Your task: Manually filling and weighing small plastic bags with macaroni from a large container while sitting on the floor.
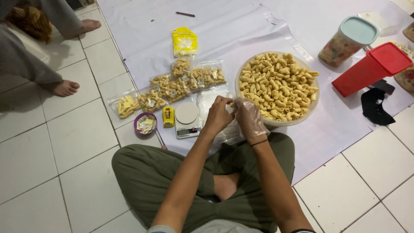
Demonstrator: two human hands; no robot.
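Observation:
I sit cross-legged on a tiled floor. My left hand (218, 115), bare, pinches the mouth of a clear plastic bag (224, 131) just in front of my knees. My right hand (249, 118), in a thin clear glove, touches the same bag beside the rim of a big clear bowl (264, 122) heaped with yellow curled snacks (278, 84). A small white kitchen scale (187, 119) stands left of my hands.
Several filled snack bags (172, 86) lie behind the scale, with a yellow packet (184, 42), a purple dish of small sachets (145, 123) and a small yellow object (168, 116). A red lidded container (371, 69) and a teal-lidded jar (347, 41) lie right. Another person's feet (64, 88) rest left.

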